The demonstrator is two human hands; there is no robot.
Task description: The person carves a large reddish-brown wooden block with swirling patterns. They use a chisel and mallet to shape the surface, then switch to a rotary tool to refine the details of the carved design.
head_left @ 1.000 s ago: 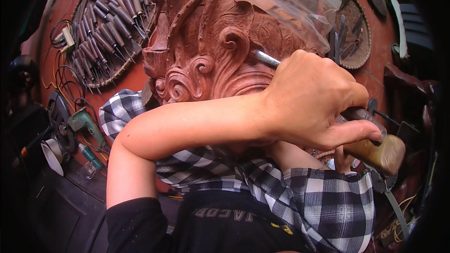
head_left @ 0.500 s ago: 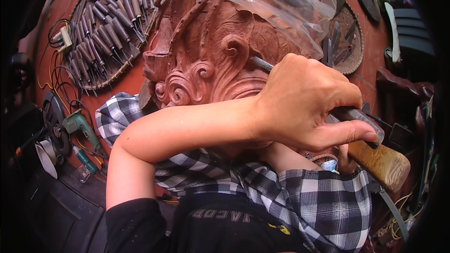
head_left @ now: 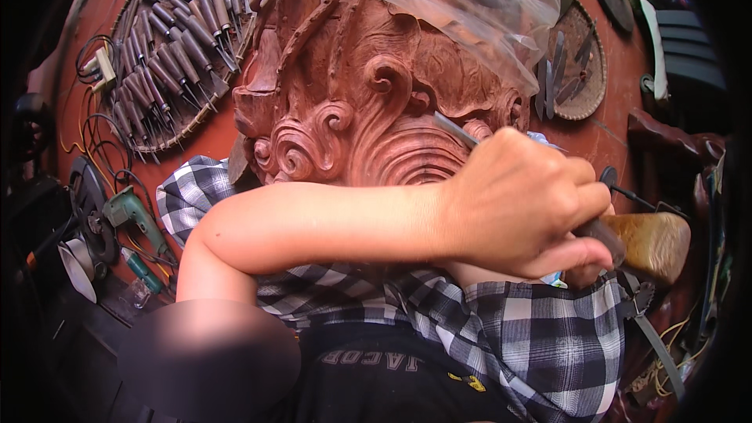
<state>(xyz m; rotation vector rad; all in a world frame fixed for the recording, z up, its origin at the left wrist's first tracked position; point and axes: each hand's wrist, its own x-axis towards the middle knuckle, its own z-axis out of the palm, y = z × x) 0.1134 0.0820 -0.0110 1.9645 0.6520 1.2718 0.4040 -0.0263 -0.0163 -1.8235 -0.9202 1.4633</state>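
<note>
My left arm reaches across the front of a reddish-brown wood carving (head_left: 376, 137) with curling scrolls and grooved waves. In the fist of my left hand (head_left: 521, 204) is a chisel (head_left: 456, 129). Its metal blade points up and left over the grooves; whether the tip touches the wood I cannot tell. The dark handle's end shows below my thumb. Close beside that end is a yellowish wooden mallet (head_left: 658, 244). My right hand (head_left: 583, 274), mostly hidden behind the left, has its fingers closed at the mallet. Clear plastic sheeting (head_left: 486, 4) drapes over the carving's far part.
A round woven tray (head_left: 188, 124) at the far left bears several wooden-handled chisels (head_left: 176, 55). Another basket (head_left: 591, 102) with dark blades is at the right. A green power tool (head_left: 133, 215) and cables lie at the left. Checked cloth (head_left: 540, 337) covers my lap.
My left hand and the chisel have shifted down and slightly right, and the blade tip lies lower on the carving. The mallet head has moved up beside the chisel's handle end.
</note>
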